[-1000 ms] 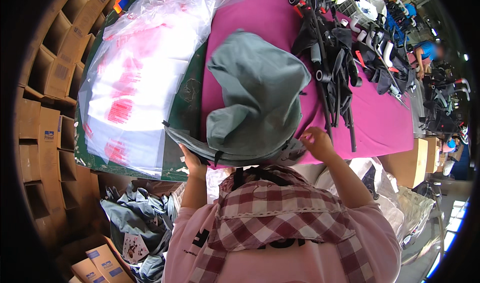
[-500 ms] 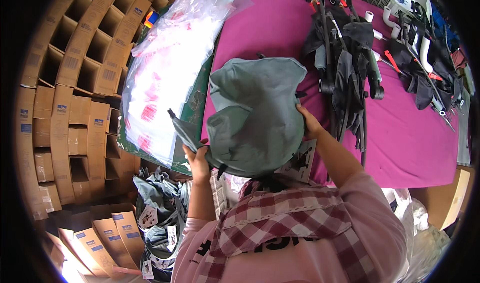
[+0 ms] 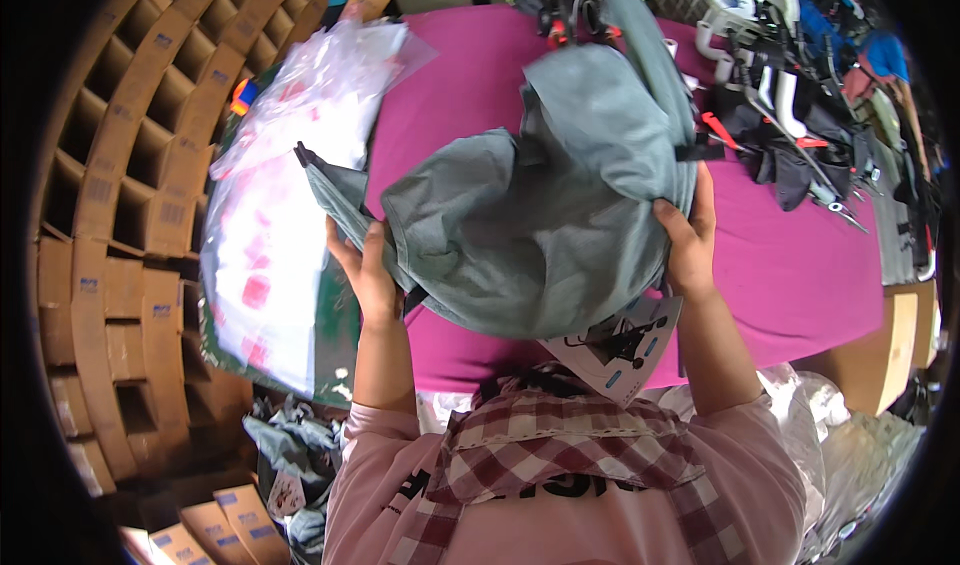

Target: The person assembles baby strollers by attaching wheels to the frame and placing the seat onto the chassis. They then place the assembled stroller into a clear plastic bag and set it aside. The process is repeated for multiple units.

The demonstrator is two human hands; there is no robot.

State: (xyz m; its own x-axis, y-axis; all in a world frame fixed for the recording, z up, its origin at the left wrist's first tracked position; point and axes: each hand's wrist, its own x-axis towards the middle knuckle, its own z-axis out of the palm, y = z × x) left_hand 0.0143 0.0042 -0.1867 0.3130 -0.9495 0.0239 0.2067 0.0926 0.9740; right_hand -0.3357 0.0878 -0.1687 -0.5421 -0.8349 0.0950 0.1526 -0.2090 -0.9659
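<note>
Both forearms reach toward 12 o'clock, the left hand point(image 3: 368, 283) pinching thumb and fingers on the grey-green fabric canopy point(image 3: 545, 240) at its 8 o'clock edge, the right hand point(image 3: 692, 250) clamped on its 3 o'clock edge. Held over the magenta-covered table point(image 3: 790, 265), the canopy runs lengthwise from 8 to 2 o'clock, its black-tipped strip point(image 3: 338, 193) pointing toward 10. The fabric is matte, slack and creased, bulging unevenly.

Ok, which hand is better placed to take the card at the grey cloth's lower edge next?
Likely the right hand: it holds the cloth on the card's side, close to it. The left hand holds the cloth's opposite side, farther away.
</note>
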